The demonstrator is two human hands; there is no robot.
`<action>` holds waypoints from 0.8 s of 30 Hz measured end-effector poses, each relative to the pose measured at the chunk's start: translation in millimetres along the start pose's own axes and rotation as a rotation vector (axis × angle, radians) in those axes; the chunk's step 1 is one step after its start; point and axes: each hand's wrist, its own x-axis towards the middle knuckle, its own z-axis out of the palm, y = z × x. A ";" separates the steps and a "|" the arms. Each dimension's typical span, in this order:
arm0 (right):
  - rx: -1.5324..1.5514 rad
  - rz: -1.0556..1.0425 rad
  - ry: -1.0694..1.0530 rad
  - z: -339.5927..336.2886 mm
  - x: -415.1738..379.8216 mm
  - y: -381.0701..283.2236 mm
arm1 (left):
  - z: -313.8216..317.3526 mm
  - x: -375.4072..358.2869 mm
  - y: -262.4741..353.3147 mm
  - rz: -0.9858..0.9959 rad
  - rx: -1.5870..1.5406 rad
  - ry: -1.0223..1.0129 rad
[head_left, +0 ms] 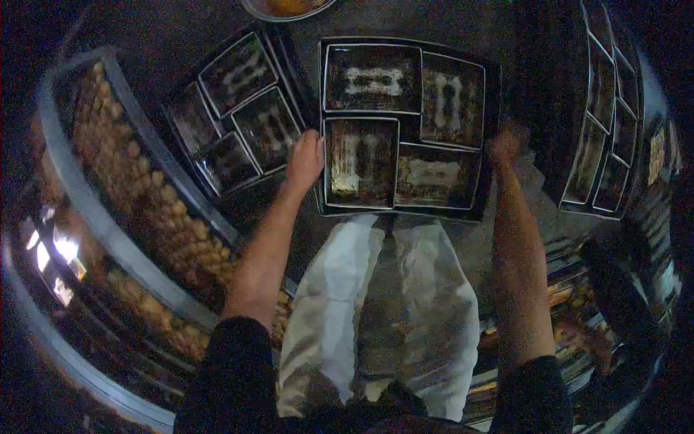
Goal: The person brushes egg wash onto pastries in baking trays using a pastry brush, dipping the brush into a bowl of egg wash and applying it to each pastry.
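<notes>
A dark tray with four rectangular, light-rimmed compartments is held out in front of me. Worn, pale patches mark the compartment floors. My left hand is closed around its left side, with the thumb near the rim. On the opposite side my right hand, slightly blurred, grips the edge; its fingers are mostly hidden. Just left of the held tray lies a similar tray, set at an angle, close to my left hand.
Another compartmented tray stands at the right. The rim of a round bowl with orange-brown contents shows at the top. Along the left, a long metal-edged trough carries many small rounded brown pieces. Layered racks or shelves are at lower right.
</notes>
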 end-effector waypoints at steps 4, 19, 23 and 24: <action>0.019 -0.069 -0.066 -40.4 -6.3 -19.3 | -23.0 -55.5 18.4 -0.072 0.039 0.058; 0.536 0.018 -0.320 -329.8 -12.9 -274.2 | -138.7 -205.8 -40.3 -0.640 0.095 0.262; 0.556 0.015 -0.342 -328.1 -14.3 -344.8 | -180.0 -221.2 -84.2 -0.681 0.134 0.302; 0.557 0.004 -0.376 -324.4 -9.4 -360.5 | -180.9 -221.3 -104.7 -0.701 0.121 0.293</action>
